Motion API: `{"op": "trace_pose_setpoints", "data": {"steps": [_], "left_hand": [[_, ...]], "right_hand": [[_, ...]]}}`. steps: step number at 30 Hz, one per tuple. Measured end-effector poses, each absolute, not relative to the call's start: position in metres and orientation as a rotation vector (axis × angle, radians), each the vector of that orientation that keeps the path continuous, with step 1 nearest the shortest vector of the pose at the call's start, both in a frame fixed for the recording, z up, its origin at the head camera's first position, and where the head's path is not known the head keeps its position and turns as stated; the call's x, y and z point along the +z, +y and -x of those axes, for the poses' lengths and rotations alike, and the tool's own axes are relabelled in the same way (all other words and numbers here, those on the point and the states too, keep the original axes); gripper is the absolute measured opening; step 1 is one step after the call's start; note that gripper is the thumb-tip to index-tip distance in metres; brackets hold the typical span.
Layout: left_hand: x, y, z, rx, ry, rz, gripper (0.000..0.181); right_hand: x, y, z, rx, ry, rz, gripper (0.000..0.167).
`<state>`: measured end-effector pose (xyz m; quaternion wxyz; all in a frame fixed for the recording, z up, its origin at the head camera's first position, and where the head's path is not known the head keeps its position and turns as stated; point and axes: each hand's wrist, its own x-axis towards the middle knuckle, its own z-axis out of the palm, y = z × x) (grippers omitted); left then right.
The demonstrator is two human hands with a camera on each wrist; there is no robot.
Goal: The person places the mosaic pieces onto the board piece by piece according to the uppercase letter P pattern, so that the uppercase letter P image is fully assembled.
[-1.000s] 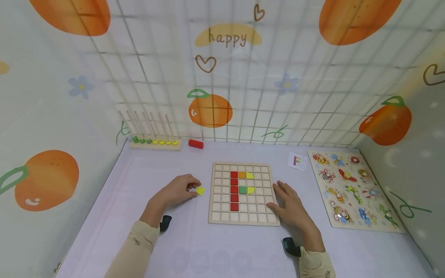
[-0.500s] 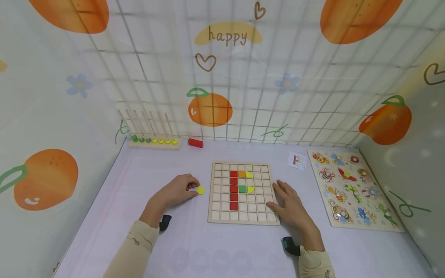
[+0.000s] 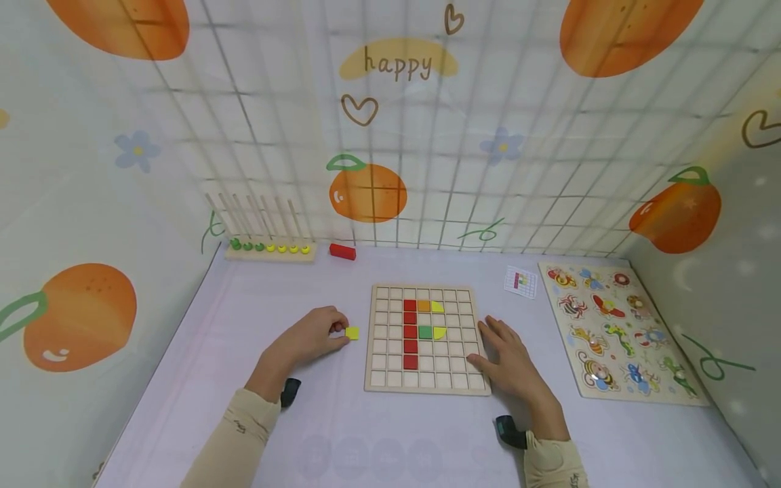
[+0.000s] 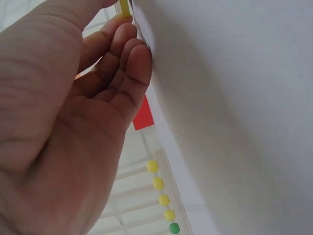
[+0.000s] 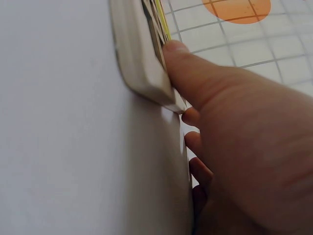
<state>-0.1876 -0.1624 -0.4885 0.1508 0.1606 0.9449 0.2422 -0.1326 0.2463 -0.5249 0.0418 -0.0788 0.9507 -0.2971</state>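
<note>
My left hand (image 3: 314, 334) pinches a small yellow square tile (image 3: 352, 333) between thumb and fingertips, just left of the wooden grid board (image 3: 390, 385). In the left wrist view only a thin yellow edge of the tile (image 4: 124, 8) shows at the top, and the other fingers are bent. On the board stands a column of red tiles (image 3: 411, 332), with an orange tile (image 3: 424, 306), a green tile (image 3: 425, 332) and two yellow quarter-round tiles (image 3: 438, 307) to its right. My right hand (image 3: 511, 359) rests at the board's right edge, thumb on the rim, fingers loosely extended.
Behind on the left stands a wooden peg rack (image 3: 270, 253) with green and yellow beads. Beside it lies a red block (image 3: 343, 252). A small pattern card (image 3: 521, 282) and an insect puzzle board (image 3: 622, 332) lie to the right. A printed curtain (image 3: 427, 196) closes the back.
Between my left fingers the yellow tile has turned from a tilt until its edges line up with the board. My right hand and the board stay where they were.
</note>
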Motion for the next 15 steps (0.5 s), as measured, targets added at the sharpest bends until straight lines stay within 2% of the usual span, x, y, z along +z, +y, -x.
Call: {"op": "trace_pose_setpoints", "data": {"steps": [15], "left_hand": [[-0.475,-0.148,0.189,0.601,2.855,-0.511,0.030]], "right_hand": [[-0.523,0.246,0.132,-0.921,2.907,0.249,0.081]]}}
